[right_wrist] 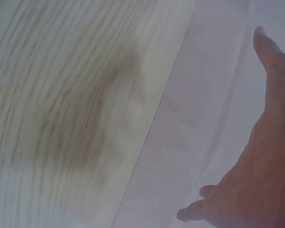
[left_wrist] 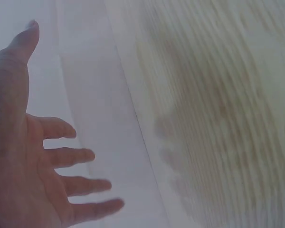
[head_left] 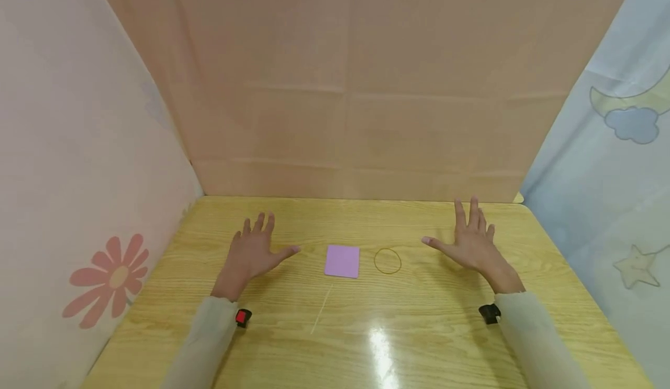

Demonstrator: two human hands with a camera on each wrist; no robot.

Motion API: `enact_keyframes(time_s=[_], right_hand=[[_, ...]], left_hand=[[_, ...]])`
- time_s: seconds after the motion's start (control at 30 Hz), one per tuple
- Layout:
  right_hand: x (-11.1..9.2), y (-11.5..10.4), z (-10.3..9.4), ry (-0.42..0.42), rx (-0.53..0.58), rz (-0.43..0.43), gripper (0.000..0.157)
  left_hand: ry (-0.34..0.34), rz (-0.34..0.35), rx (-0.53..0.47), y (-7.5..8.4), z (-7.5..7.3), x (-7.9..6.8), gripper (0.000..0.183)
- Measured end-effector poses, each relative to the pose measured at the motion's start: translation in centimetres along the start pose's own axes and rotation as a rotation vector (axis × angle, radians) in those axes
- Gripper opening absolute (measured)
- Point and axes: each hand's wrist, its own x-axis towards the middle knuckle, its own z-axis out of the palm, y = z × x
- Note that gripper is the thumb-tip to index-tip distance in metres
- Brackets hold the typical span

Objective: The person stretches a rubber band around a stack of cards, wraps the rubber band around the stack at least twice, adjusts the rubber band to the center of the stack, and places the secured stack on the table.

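A square purple pad, perhaps sticky notes, lies flat near the middle of the wooden table. Just to its right is a thin yellowish rubber band, spread in a loop. My left hand is held over the table left of the pad, fingers spread and thumb pointing toward it. On the other side, my right hand hovers with spread fingers, its thumb toward the rubber band. Both palms face down or inward and hold nothing. Each wrist view shows its own hand, the left and the right, above the wood.
The wooden table has a pale line below the pad and a bright glare spot. A tan cloth hangs at the back edge. Patterned curtains stand at the left and right.
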Motion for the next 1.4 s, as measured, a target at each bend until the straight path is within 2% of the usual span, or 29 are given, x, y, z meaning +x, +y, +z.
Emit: enact_keyframes(time_s=[0.13,0.3,0.4,0.6,0.77,1.07,1.23,1.4], right_hand=[[0.0,-0.7,0.0,0.003,0.064,-0.033,0.130],[-0.1,-1.6,0.0,0.009,0.117,-0.043,0.131],[0.0,-2.0,0.1,0.041,0.126,-0.042,0.129],[0.1,-2.6,0.0,0.071,0.155,-0.010,0.121],[0.0,-3.2,0.4,0.071,0.181,0.001,0.106],[0.3,-4.1,2.3,0.004,0.247,-0.017,0.069],[0.9,-4.8,3.2,-0.030,0.296,-0.020,0.058],[1.3,-5.3,4.9,-0.080,0.300,-0.014,0.050]], left_hand=[[-0.017,0.056,-0.069,0.8,0.1,0.0,0.111],[-0.087,0.109,-0.233,1.7,0.1,0.0,0.096],[-0.116,0.106,-0.285,2.2,0.1,0.1,0.089],[-0.130,0.104,-0.350,3.4,0.2,0.5,0.074],[-0.122,0.129,-0.370,4.4,0.7,1.3,0.063],[-0.144,0.166,-0.416,5.4,2.3,2.4,0.055],[-0.129,0.192,-0.409,5.7,2.9,3.0,0.058],[-0.143,0.202,-0.379,5.9,3.7,2.9,0.060]])
